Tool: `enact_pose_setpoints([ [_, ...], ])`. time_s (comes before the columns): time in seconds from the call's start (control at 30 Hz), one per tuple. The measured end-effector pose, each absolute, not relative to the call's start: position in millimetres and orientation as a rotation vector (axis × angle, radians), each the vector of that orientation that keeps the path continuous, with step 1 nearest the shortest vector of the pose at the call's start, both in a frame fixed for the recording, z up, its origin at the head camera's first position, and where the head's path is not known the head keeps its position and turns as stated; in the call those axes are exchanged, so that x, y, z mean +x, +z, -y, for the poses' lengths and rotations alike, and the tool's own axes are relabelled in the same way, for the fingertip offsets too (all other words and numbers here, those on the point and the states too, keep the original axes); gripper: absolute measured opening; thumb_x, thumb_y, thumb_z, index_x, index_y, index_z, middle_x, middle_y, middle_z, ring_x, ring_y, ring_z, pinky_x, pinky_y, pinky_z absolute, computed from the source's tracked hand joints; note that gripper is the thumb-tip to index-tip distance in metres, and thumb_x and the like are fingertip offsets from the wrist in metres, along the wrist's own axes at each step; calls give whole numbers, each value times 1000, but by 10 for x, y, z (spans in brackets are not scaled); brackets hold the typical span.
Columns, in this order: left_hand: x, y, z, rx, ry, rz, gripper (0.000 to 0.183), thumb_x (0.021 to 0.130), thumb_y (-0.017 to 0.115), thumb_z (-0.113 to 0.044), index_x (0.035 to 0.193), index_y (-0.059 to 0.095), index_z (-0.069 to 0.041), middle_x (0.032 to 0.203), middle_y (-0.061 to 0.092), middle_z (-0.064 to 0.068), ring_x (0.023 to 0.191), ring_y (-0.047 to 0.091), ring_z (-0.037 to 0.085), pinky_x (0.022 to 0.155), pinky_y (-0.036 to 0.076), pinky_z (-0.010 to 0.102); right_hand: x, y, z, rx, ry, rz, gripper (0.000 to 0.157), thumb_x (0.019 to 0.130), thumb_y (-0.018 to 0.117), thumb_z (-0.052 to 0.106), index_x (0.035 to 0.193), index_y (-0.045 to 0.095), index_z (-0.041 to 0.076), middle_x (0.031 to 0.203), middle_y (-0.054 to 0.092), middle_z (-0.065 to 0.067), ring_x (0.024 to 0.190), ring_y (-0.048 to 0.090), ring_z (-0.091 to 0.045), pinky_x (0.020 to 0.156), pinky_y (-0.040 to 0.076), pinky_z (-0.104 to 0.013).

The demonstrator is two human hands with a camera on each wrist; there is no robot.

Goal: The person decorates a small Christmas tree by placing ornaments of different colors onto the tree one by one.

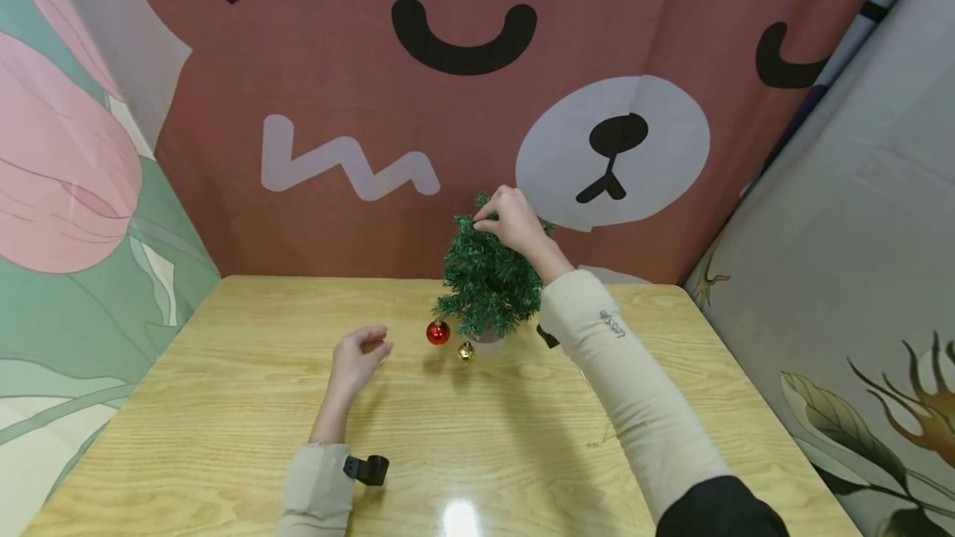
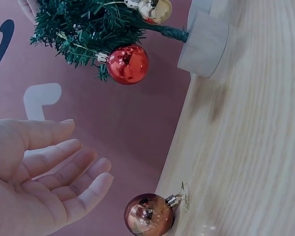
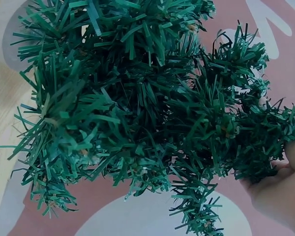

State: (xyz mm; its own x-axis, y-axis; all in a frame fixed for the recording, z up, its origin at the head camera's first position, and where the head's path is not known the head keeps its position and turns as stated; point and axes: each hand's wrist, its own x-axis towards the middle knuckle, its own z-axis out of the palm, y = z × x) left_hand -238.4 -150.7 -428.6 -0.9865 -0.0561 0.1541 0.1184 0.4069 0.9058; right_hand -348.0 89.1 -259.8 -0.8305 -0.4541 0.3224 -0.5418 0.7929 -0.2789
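A small green artificial Christmas tree [image 1: 488,280] stands in a pale round base [image 2: 204,44] near the back of the table. My right hand [image 1: 515,220] is at its upper part, thumb and fingers pinching a branch tip [image 3: 278,130]. From the low branches on the left hang a shiny red ball ornament [image 1: 438,332] and a gold one [image 1: 466,351]. My left hand [image 1: 358,359] is held left of the tree, fingers loosely bent with nothing in them. Close to it in the left wrist view, a copper-coloured ball ornament [image 2: 150,215] lies on the table.
The light wood table [image 1: 246,404] runs back to a curtain [image 1: 336,230] with a cartoon bear face. Thin gold strings [image 1: 603,440] lie on the tabletop by my right forearm. Patterned cloths hang along the left and right sides.
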Motion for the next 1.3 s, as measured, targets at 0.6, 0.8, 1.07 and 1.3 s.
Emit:
enact_pose_setpoints([
  [0.6, -2397, -4393, 1629, 55, -1589, 2459, 29, 83, 62, -4, 108, 58, 10, 103, 58, 24, 95, 55, 34, 82, 45, 42, -3502, -2622, -881, 798, 568, 2735, 16, 83, 63, 16, 94, 71, 6, 97, 53, -11, 91, 45, -23, 81, 36, -35],
  [0.8, -2395, -4415, 1672, 100, -1565, 2449, 30, 83, 60, -3, 109, 57, 11, 102, 59, 26, 93, 55, 36, 82, 44, 44, -3501, -2626, -873, 813, 580, 2735, 17, 84, 63, 16, 94, 71, 6, 97, 52, -11, 91, 45, -24, 82, 36, -35],
  [1.07, -2431, -4442, 1731, 175, -1543, 2386, 26, 79, 61, 4, 103, 59, 12, 98, 60, 28, 91, 56, 38, 83, 42, 45, -3494, -2623, -865, 817, 598, 2721, 17, 84, 63, 15, 95, 70, 4, 99, 52, -12, 92, 45, -25, 81, 37, -36],
  [1.3, -2473, -4479, 1771, 234, -1539, 2367, 28, 77, 63, 5, 104, 59, 12, 100, 58, 29, 95, 53, 39, 84, 40, 46, -3493, -2621, -865, 808, 616, 2730, 17, 84, 62, 15, 95, 70, 5, 99, 52, -12, 92, 44, -24, 82, 36, -36],
])
